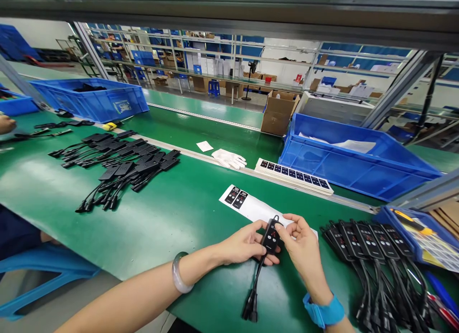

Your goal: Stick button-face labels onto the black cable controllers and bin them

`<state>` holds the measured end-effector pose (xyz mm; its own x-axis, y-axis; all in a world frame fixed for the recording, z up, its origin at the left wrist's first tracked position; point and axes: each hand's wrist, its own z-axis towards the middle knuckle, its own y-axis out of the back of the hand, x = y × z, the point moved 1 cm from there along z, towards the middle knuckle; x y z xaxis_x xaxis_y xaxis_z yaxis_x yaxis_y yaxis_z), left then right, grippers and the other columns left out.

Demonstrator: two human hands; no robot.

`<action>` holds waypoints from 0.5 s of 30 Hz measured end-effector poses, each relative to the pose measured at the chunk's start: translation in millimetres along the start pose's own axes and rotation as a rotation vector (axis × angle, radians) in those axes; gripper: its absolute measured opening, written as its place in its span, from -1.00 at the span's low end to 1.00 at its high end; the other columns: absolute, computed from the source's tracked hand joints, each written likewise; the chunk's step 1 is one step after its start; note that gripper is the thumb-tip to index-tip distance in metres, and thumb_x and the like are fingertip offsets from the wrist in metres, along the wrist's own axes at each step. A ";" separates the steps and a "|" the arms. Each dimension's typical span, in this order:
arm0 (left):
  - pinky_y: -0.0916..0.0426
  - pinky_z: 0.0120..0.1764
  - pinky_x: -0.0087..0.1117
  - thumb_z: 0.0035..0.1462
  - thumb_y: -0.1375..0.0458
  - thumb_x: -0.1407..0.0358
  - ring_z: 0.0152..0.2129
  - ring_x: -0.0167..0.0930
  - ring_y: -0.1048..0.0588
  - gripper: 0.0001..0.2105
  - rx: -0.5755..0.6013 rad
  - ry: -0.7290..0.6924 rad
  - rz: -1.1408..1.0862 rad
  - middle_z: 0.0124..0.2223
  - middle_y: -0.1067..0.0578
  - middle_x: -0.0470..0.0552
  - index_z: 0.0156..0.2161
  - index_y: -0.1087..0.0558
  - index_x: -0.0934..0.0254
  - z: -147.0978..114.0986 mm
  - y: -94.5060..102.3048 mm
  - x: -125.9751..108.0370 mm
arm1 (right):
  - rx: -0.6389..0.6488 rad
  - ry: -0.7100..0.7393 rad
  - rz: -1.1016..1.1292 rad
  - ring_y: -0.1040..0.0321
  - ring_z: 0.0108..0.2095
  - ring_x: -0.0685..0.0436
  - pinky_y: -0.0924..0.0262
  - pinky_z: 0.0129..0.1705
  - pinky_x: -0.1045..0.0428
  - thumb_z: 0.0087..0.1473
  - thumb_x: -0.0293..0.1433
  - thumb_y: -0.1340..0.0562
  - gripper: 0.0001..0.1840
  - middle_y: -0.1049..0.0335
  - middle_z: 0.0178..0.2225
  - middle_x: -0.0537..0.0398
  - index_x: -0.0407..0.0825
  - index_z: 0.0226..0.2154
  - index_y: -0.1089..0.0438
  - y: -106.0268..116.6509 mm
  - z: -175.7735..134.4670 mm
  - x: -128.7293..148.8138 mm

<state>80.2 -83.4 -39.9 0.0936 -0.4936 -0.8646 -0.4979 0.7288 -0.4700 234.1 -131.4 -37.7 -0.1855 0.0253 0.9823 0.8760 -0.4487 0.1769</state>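
Note:
My left hand [247, 244] is wrapped round a small black controller box [271, 236] with a printed front label, its cable and plugs [254, 299] trailing down toward me. The thumb and fingers of my right hand [301, 242] press at the upper right edge of the same box; whether they pinch a label edge is hidden. Just behind both hands lies a white label sheet [253, 209], two black labels left at its far end. To the right are several labelled controllers with cables [366, 240]. A pile of controllers without visible labels [124, 168] sits to the left.
A stack of label sheets [294, 176] and a white glove [229, 158] lie along the rail. Blue bins stand at the right [351, 156] and far left [95, 101]. A blue tray [405, 228] holds a yellow-handled cutter. Another person's hand [6, 124] shows at the left edge.

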 end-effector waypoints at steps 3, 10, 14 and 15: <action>-0.40 -0.23 -0.21 -0.01 -0.16 0.37 -0.38 -0.26 -0.57 -0.70 0.001 0.025 -0.066 -0.28 -0.52 0.10 -0.14 -0.22 0.28 0.1 2.1 -3.1 | 0.086 -0.026 0.013 -0.24 -0.51 -0.01 -0.18 -0.59 0.13 -0.06 -0.13 -0.30 -0.57 -0.23 -0.50 0.20 -0.05 -0.18 -0.33 -4.3 1.3 -7.1; -0.42 -0.39 -0.30 0.07 -0.09 0.20 -0.47 -0.32 -0.54 -0.75 -0.082 -0.044 -0.133 -0.34 -0.51 0.08 -0.18 -0.25 0.29 4.2 10.1 -4.4 | 0.318 0.016 0.006 -0.38 -0.29 -0.12 -0.34 -0.23 -0.03 -0.08 -0.24 -0.33 -0.38 -0.41 -0.16 0.03 0.01 0.05 -0.22 -20.9 -8.0 -12.6; -0.40 -0.39 -0.39 0.10 -0.08 0.16 -0.39 -0.32 -0.54 -0.73 -0.149 -0.067 -0.104 -0.31 -0.51 0.11 -0.15 -0.25 0.29 4.5 7.9 -7.0 | 0.389 0.029 0.067 -0.33 -0.04 -0.20 -0.26 -0.01 -0.12 -0.17 -0.31 -0.39 -0.06 -0.31 0.05 -0.02 0.06 0.23 0.00 -20.5 -10.1 -11.6; -0.41 -0.37 -0.36 0.10 -0.08 0.15 -0.40 -0.33 -0.54 -0.71 -0.153 -0.065 -0.089 -0.30 -0.51 0.10 -0.14 -0.24 0.29 4.7 7.4 -6.8 | 0.384 0.034 0.086 -0.28 0.04 -0.21 -0.19 0.06 -0.14 -0.10 -0.29 -0.35 -0.12 -0.27 0.11 -0.03 0.07 0.23 0.00 -19.9 -9.6 -11.7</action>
<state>79.9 -72.5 -38.3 0.1961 -0.5177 -0.8328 -0.6099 0.6006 -0.5170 214.6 -131.4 -53.2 -0.1131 -0.0303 0.9931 0.9906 -0.0809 0.1103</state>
